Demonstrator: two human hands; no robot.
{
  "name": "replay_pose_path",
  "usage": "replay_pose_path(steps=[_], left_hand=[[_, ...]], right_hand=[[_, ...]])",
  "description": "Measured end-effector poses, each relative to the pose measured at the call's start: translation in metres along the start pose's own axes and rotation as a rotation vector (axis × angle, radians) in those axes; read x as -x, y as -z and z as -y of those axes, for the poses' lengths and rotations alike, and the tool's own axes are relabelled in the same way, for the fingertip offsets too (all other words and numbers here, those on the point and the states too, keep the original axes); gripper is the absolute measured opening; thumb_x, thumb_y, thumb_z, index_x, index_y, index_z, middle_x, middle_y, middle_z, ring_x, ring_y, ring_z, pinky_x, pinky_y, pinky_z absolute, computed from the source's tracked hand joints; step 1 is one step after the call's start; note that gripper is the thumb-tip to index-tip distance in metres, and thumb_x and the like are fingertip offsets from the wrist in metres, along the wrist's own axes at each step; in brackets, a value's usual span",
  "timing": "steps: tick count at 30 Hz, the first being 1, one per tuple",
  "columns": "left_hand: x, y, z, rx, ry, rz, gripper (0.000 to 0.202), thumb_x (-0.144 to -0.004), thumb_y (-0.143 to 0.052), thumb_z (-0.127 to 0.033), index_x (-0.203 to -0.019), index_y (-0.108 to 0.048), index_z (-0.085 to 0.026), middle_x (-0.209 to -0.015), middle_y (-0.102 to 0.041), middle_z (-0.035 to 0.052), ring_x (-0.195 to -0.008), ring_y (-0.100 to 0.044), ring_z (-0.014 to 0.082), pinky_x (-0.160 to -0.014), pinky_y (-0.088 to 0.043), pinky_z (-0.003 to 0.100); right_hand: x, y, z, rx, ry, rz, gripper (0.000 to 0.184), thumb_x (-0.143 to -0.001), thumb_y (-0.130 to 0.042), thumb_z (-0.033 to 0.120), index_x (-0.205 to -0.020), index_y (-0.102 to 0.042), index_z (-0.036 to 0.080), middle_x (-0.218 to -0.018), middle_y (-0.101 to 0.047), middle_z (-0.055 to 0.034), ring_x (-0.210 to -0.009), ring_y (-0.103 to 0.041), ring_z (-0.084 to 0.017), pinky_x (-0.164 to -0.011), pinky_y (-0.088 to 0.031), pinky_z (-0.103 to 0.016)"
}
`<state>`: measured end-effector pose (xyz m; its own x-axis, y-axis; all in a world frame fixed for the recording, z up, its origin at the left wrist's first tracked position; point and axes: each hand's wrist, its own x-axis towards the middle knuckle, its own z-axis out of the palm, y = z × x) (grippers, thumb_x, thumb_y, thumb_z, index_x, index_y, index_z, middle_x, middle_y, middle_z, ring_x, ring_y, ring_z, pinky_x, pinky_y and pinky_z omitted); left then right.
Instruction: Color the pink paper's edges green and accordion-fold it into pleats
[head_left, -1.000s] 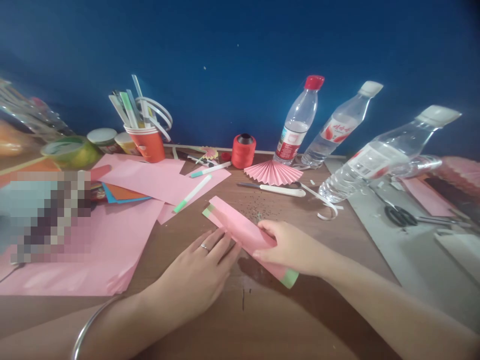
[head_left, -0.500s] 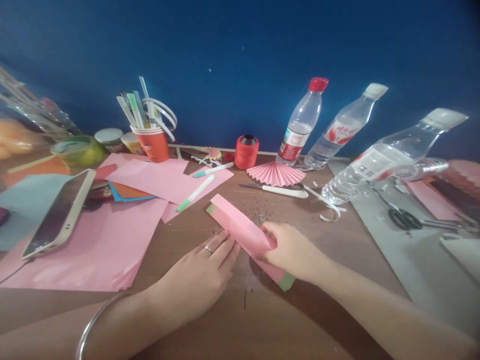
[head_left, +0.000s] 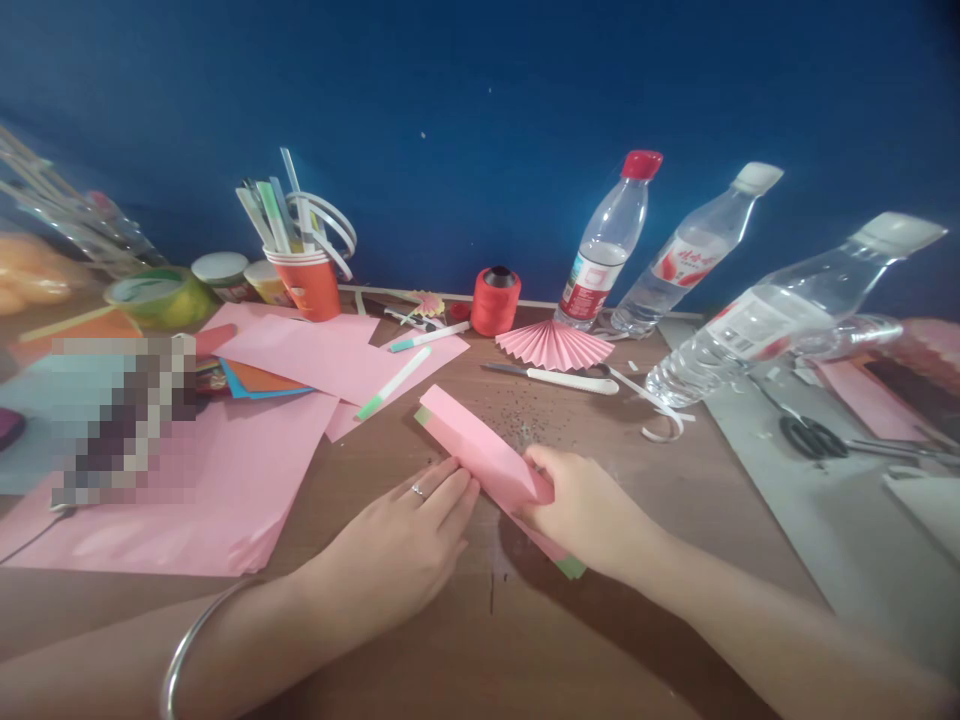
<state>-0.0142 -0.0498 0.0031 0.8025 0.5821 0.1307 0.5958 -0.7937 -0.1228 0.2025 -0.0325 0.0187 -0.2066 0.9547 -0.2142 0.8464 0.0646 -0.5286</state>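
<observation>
A folded strip of pink paper (head_left: 480, 440) with green showing at both ends lies slantwise on the brown table. Its right part is pinched by my right hand (head_left: 589, 500), thumb on the far side; the other fingertips are hidden under it. My left hand (head_left: 416, 530), with a ring and a bangle, rests flat, its outstretched fingertips touching the strip's near edge. Beyond the strip lie dark crumbs (head_left: 529, 425), a white-handled craft knife (head_left: 570, 380) and a pleated pink paper fan (head_left: 553, 345). A marker with a green end (head_left: 394, 385) lies to its upper left.
Pink sheets (head_left: 247, 480) spread at left, with a blurred-out object (head_left: 127, 430) on them. An orange cup of pens (head_left: 307, 285) and a red thread spool (head_left: 496, 303) stand at the back. Plastic bottles (head_left: 765, 325) and black-handled scissors (head_left: 814, 437) are at right.
Both hands stay nearly in place on the strip. The strip looks pressed slightly flatter and narrower at its lower right end. The view has shifted a little.
</observation>
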Motion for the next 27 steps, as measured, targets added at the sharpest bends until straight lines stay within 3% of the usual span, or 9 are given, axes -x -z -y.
replay_pose_path(steps=[7,13,17,20,23,27], left_hand=[[-0.002,0.002,0.000,0.030,0.024,0.020,0.041,-0.088,-0.038,-0.017,-0.127,-0.049,-0.006,-0.122,-0.055,0.0139,-0.116,-0.049,0.0288,-0.097,-0.044,0.044],[-0.001,0.001,0.001,0.042,-0.012,0.033,0.042,-0.085,-0.043,-0.013,-0.126,-0.049,-0.006,-0.124,-0.055,0.0153,-0.120,-0.047,0.0307,-0.098,-0.044,0.043],[-0.001,0.003,0.000,0.075,-0.070,0.038,0.040,-0.086,-0.047,-0.016,-0.125,-0.050,-0.012,-0.123,-0.056,0.0116,-0.119,-0.049,0.0291,-0.099,-0.043,0.043],[-0.002,0.006,-0.002,0.108,-0.092,0.039,0.038,-0.087,-0.047,-0.019,-0.125,-0.051,-0.015,-0.123,-0.057,0.0086,-0.116,-0.050,0.0270,-0.095,-0.046,0.041],[-0.003,0.007,-0.002,0.114,-0.099,0.023,0.037,-0.088,-0.045,-0.018,-0.124,-0.051,-0.013,-0.121,-0.058,0.0089,-0.114,-0.051,0.0257,-0.094,-0.046,0.039],[-0.002,0.004,-0.001,0.128,-0.078,-0.014,0.038,-0.089,-0.044,-0.018,-0.124,-0.050,-0.009,-0.118,-0.059,0.0108,-0.113,-0.053,0.0255,-0.095,-0.046,0.038]], right_hand=[[-0.001,0.000,0.001,-0.017,-0.024,0.029,0.017,-0.070,-0.050,0.016,-0.062,-0.036,0.021,-0.057,-0.051,0.0052,-0.051,-0.037,-0.010,-0.048,-0.021,-0.023],[0.003,0.003,0.005,0.008,-0.014,0.014,0.023,-0.069,-0.059,0.025,-0.063,-0.037,0.021,-0.058,-0.052,0.0052,-0.051,-0.037,-0.011,-0.049,-0.022,-0.023],[0.003,0.003,0.004,-0.040,-0.008,0.021,0.018,-0.069,-0.061,0.026,-0.068,-0.044,0.022,-0.062,-0.057,0.0046,-0.054,-0.043,-0.012,-0.051,-0.027,-0.023],[-0.001,0.001,0.001,-0.167,-0.012,0.012,0.012,-0.070,-0.060,0.022,-0.077,-0.050,0.022,-0.071,-0.062,0.0028,-0.061,-0.051,-0.013,-0.054,-0.033,-0.023],[-0.006,0.000,0.000,-0.325,-0.020,0.006,0.026,-0.070,-0.060,0.019,-0.095,-0.054,0.020,-0.088,-0.067,-0.0020,-0.075,-0.060,-0.017,-0.064,-0.041,-0.025],[-0.008,-0.001,0.000,-0.365,-0.009,0.018,0.029,-0.071,-0.060,0.017,-0.099,-0.057,0.019,-0.093,-0.069,-0.0038,-0.081,-0.063,-0.018,-0.070,-0.043,-0.027]])
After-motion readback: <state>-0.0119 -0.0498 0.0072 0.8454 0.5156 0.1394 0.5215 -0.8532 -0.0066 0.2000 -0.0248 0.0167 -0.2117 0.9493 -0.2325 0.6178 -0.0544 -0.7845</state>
